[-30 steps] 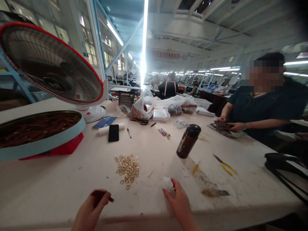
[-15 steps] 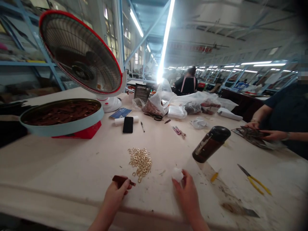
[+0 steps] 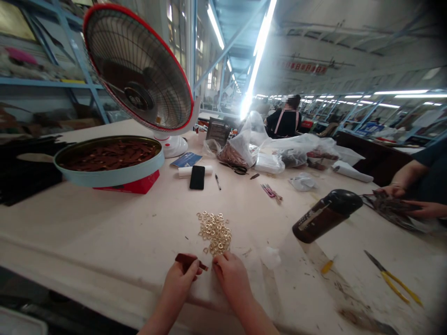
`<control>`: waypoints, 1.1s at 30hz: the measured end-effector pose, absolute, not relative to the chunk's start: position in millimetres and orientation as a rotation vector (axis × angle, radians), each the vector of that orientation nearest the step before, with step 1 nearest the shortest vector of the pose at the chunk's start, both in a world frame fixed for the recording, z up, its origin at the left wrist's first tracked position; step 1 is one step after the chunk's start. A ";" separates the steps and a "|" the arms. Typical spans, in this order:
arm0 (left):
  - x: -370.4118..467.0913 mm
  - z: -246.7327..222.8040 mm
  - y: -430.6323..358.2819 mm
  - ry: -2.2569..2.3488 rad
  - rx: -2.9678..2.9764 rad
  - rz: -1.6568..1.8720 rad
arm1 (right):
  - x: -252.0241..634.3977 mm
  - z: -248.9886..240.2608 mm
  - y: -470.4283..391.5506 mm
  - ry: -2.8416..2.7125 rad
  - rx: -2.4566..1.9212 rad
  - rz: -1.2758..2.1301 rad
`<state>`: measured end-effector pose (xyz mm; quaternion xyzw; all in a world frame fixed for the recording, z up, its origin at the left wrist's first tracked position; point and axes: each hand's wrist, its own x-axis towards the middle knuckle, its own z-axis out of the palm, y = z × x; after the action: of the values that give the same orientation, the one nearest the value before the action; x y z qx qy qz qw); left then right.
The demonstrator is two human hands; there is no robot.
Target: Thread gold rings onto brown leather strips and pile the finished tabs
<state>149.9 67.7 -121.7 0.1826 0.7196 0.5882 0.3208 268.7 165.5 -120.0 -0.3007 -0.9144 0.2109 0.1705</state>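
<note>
Table first: your fan and the round tin stand far left, a dark bottle lies right. Gold rings heap just ahead, within reach. Your left hand pinches a brown strip; your right hand, fingers together, touches the heap's near edge.

no legible text, red banner blurred

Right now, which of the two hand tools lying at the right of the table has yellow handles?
The pliers near the right edge: long, with two yellow handles. The other, a small yellow-tipped tool, is short and single.
</note>
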 end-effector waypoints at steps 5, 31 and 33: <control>148.8 -127.3 66.2 1.848 0.554 1.558 | 284.2 -123.3 159.4 -2.629 -0.913 0.657; 223.1 -77.6 51.4 1.621 0.689 1.375 | 363.5 -100.5 118.7 -2.357 -0.575 0.768; 226.1 -76.6 52.9 1.619 0.678 1.231 | 368.9 -94.8 120.2 -2.489 -0.476 0.554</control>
<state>226.1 52.9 -76.6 0.2778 0.6630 0.5041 0.4786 368.9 120.2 -94.8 -0.1768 -0.9238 0.2054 0.2704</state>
